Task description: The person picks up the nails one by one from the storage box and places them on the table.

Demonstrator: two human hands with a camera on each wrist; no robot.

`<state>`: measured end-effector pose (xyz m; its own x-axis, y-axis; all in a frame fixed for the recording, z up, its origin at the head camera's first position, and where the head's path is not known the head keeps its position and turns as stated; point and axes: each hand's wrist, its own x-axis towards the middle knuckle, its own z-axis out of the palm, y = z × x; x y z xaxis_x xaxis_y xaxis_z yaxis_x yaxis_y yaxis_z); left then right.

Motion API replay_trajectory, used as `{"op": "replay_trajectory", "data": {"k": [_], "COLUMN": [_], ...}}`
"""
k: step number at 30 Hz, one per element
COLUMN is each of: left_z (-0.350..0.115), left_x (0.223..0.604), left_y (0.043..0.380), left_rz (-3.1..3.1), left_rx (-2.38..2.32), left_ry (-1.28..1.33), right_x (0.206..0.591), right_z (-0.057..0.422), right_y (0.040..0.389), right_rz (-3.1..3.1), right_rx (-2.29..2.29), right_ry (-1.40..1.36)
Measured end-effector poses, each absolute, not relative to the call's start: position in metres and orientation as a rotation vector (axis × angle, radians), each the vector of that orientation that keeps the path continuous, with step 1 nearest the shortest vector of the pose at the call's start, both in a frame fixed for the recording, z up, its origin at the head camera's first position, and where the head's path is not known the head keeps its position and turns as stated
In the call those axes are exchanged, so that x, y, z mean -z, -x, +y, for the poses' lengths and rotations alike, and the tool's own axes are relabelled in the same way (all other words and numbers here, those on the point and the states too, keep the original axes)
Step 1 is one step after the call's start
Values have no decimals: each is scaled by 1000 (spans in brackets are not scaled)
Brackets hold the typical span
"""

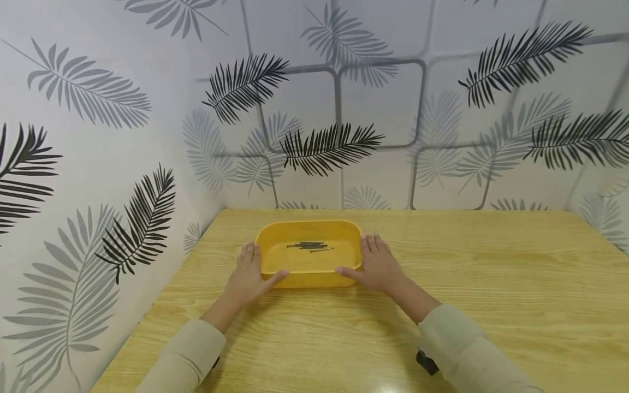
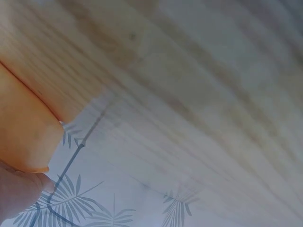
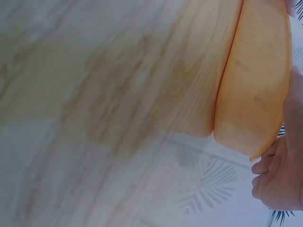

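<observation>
A yellow plastic tray with rounded corners rests on the wooden table. Several thin dark nails lie in it, most bunched together, one a little apart at the near right. My left hand grips the tray's left end, fingers along the side wall and thumb over the near rim. At the opposite end, my right hand holds it the same way. The right wrist view shows the tray's outer wall, with curled fingers by its corner. In the left wrist view, a fingertip shows just below the rim.
The wood-grain table reaches back to a wall with a feather-leaf pattern. Another patterned wall runs along the table's left edge. A small black object shows beneath the right sleeve.
</observation>
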<state>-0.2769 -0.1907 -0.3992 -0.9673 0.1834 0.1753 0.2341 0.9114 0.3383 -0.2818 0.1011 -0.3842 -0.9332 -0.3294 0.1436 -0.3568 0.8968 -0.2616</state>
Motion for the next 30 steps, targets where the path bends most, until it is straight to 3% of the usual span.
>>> {"op": "replay_trajectory", "data": {"k": [30], "left_z": [-172], "left_x": [399], "left_y": [275], "left_rz": [-2928], "left_rx": [555], "left_ry": [356], "right_x": [385], "right_z": [122], "right_y": [278], "right_rz": [-2923], "right_rx": [-396], "right_ry": [-556]}}
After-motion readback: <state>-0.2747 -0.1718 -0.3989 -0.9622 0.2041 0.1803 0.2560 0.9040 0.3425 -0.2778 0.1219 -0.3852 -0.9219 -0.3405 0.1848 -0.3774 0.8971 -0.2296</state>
